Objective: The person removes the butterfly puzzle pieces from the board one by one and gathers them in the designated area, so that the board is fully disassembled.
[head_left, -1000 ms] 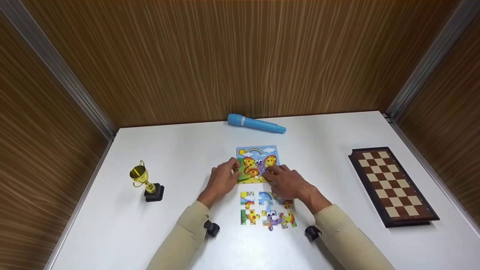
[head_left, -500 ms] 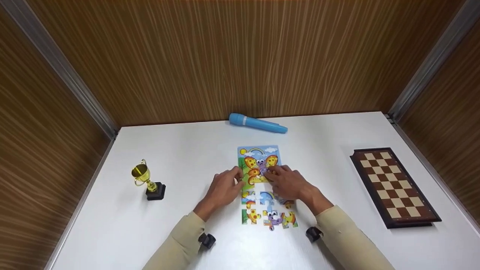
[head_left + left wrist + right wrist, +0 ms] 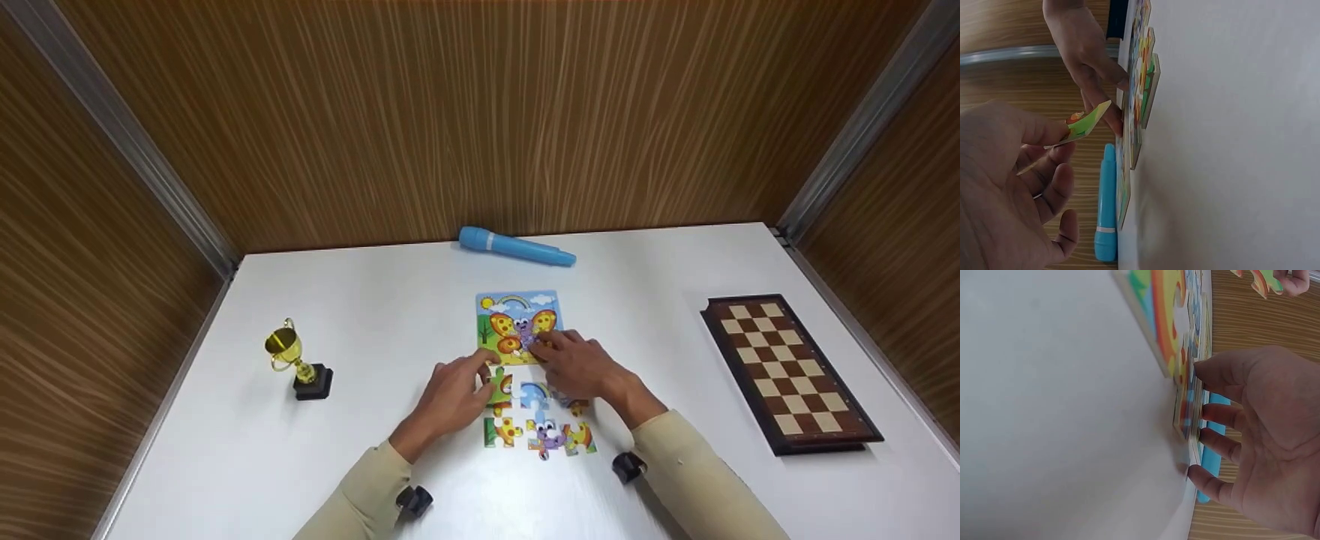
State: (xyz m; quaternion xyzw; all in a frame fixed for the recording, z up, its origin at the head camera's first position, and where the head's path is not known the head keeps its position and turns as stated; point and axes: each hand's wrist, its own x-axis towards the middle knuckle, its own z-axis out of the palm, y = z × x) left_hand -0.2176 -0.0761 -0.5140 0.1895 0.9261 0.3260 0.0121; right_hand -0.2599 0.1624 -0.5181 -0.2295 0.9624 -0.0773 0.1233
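Observation:
A puzzle piece, green with a bit of orange, is pinched between the thumb and fingers of my left hand. In the left wrist view this puzzle piece is tilted and held above the table. Behind it lies the butterfly puzzle board. My right hand rests on the board's lower right part, its fingertips touching the edge in the right wrist view. Nearer me lie several loose pieces, among them a purple butterfly-face piece and a yellow wing piece. The right hand partly hides one piece.
A blue toy microphone lies by the back wall. The gold trophy cup on a black base stands at the left. At the right is a folded chessboard. Wood-patterned panels surround the white table.
My left hand has taken the green piece off the board's lower left and brought it toward me, over the loose pieces. My right hand has stayed at the board.

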